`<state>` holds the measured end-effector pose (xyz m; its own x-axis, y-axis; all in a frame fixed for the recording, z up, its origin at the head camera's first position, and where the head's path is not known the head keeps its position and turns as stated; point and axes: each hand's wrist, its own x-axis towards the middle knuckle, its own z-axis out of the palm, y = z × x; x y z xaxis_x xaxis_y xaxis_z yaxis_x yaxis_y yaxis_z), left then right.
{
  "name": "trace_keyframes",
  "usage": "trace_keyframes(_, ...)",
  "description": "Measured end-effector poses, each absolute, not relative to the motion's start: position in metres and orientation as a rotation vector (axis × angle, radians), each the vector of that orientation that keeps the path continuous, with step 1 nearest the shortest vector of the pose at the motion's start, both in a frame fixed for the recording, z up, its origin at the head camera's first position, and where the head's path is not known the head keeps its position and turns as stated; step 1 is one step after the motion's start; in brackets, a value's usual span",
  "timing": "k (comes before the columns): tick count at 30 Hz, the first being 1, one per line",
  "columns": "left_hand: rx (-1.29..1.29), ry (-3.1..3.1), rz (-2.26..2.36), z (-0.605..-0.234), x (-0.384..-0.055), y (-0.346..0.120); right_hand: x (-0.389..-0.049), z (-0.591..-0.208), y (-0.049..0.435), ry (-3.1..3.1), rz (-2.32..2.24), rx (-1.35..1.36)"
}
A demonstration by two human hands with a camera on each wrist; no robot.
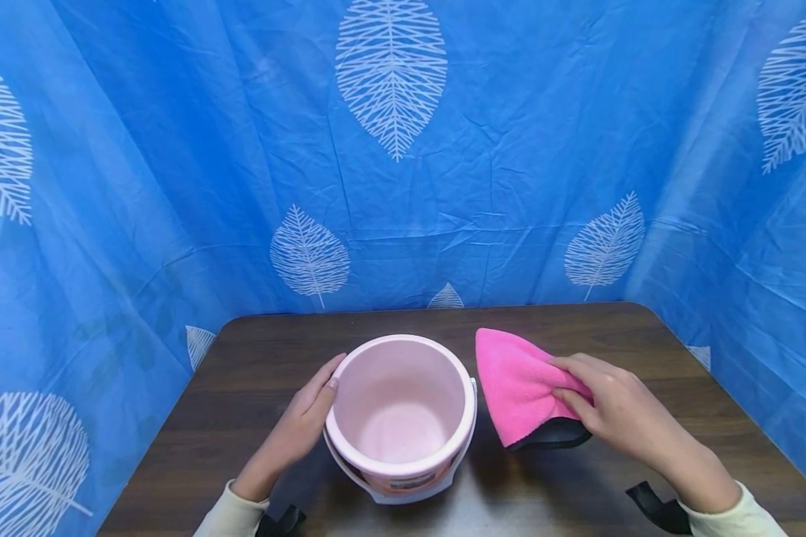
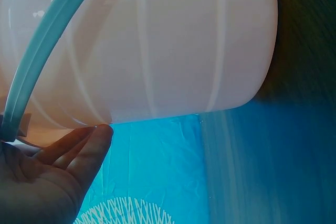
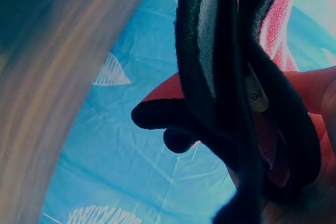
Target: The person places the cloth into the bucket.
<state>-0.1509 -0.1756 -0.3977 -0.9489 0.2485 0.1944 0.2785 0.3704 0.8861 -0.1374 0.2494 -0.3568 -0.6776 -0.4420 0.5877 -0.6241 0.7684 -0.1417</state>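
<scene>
A pale pink bucket (image 1: pixel 403 403) stands upright on the table, with nothing visible inside. Its light handle (image 1: pixel 413 494) hangs down at the near side. My left hand (image 1: pixel 304 414) rests against the bucket's left side, thumb at the rim; in the left wrist view its straight fingers (image 2: pixel 93 153) touch the outer wall. To the right of the bucket, my right hand (image 1: pixel 621 406) pinches a plush cloth (image 1: pixel 513 380), bright pink on one face and black on the other. Folded layers and a small white tag (image 3: pixel 257 94) on the cloth show in the right wrist view.
The dark wooden table (image 1: pixel 295 328) has rounded far corners. A blue curtain (image 1: pixel 510 149) with white leaf prints hangs behind it and along both sides. Black straps (image 1: pixel 658 509) hang at both wrists.
</scene>
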Motion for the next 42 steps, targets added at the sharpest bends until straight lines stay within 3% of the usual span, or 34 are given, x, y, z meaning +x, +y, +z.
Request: trace_keyframes(42, -0.497, -2.585, -1.675, -0.398, -0.151, -0.176, -0.139, -0.335, 0.234, -2.405, 0.452, 0.857)
